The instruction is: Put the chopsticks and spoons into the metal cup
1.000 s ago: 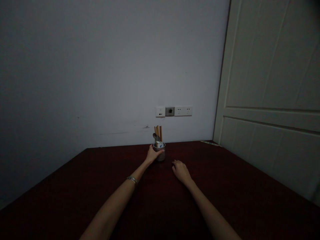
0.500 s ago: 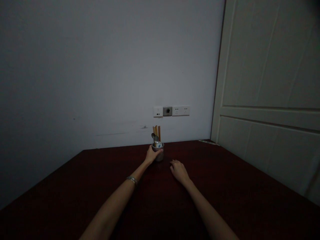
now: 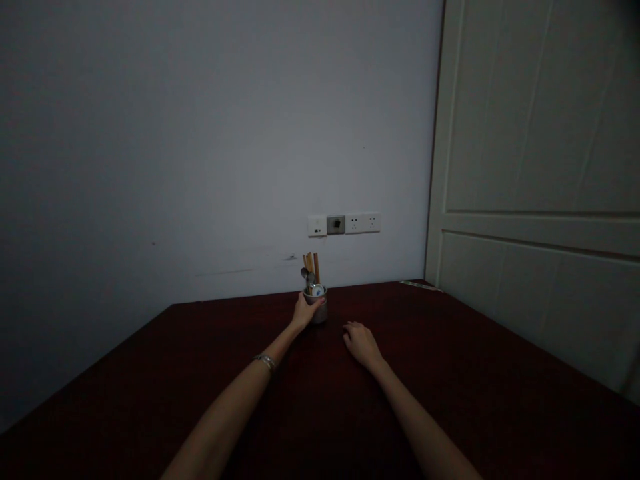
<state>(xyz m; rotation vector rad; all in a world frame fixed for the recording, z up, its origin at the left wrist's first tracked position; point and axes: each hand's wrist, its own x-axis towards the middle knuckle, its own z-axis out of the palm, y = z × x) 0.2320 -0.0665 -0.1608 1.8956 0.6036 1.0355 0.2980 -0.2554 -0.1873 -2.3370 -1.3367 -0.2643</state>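
A small grey cup (image 3: 321, 310) stands far out on the dark red table (image 3: 475, 373), near the wall. Wooden chopsticks (image 3: 311, 265) and a metal spoon (image 3: 305, 274) stick up out of it, and something white and blue shows at its rim. My left hand (image 3: 305, 312) is stretched out and wrapped round the cup's left side; a bracelet (image 3: 265, 361) sits on that wrist. My right hand (image 3: 361, 343) lies palm down on the table just right of the cup, fingers loosely curled, holding nothing.
A pale wall rises behind the table, with a row of wall sockets (image 3: 344, 224) above the cup. A white panelled door (image 3: 540, 187) lines the table's right side. A thin flat item (image 3: 419, 285) lies at the far right corner.
The view has shifted slightly. Both hands keep the same pose: left round the cup, right resting on the table.
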